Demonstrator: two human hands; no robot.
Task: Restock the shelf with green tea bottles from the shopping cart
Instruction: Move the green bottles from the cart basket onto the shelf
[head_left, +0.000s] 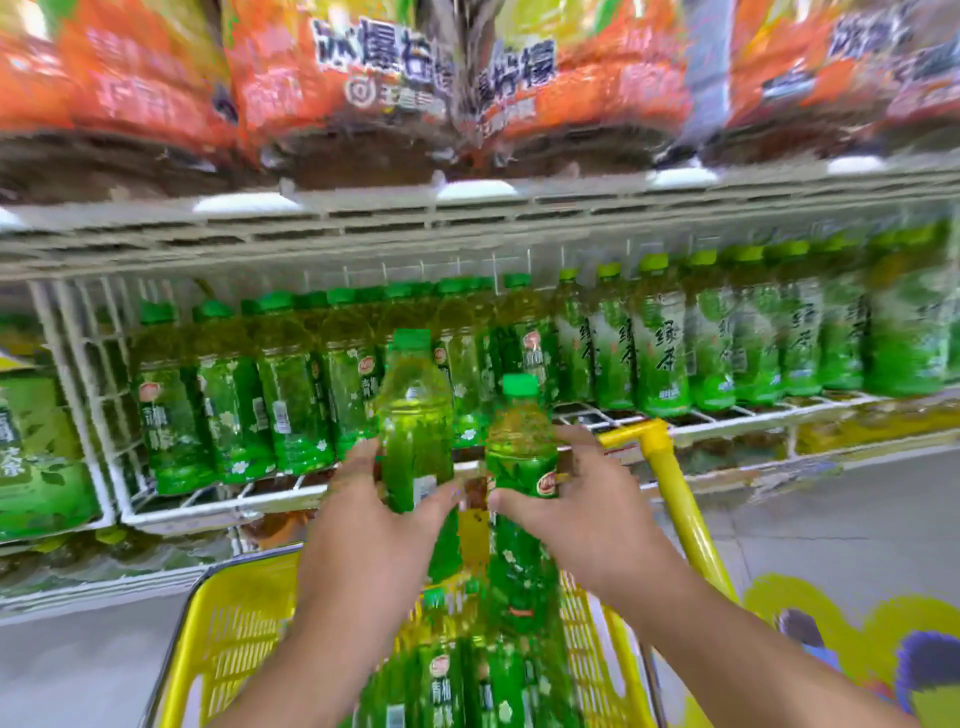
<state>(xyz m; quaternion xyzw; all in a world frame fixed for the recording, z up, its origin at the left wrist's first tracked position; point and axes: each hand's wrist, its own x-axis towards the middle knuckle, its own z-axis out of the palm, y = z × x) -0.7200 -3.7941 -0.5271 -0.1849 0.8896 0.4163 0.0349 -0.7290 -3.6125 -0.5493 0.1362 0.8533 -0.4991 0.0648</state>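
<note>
My left hand (371, 499) grips a green tea bottle (413, 415) upright by its lower body. Beside it, my right hand (582, 506) grips a second green tea bottle (519, 447), a little lower. Both bottles are raised above the yellow shopping cart (228, 639), just in front of the white wire shelf (218, 512). More green tea bottles (467, 686) lie in the cart below my arms. A row of the same bottles (291, 400) stands on the shelf behind the two held ones.
Other green tea bottles (665, 353) fill the shelf's right part. Orange-labelled drink packs (332, 88) sit on the shelf above. The cart's yellow handle bar (670, 467) rises at the right. Grey floor lies on both sides of the cart.
</note>
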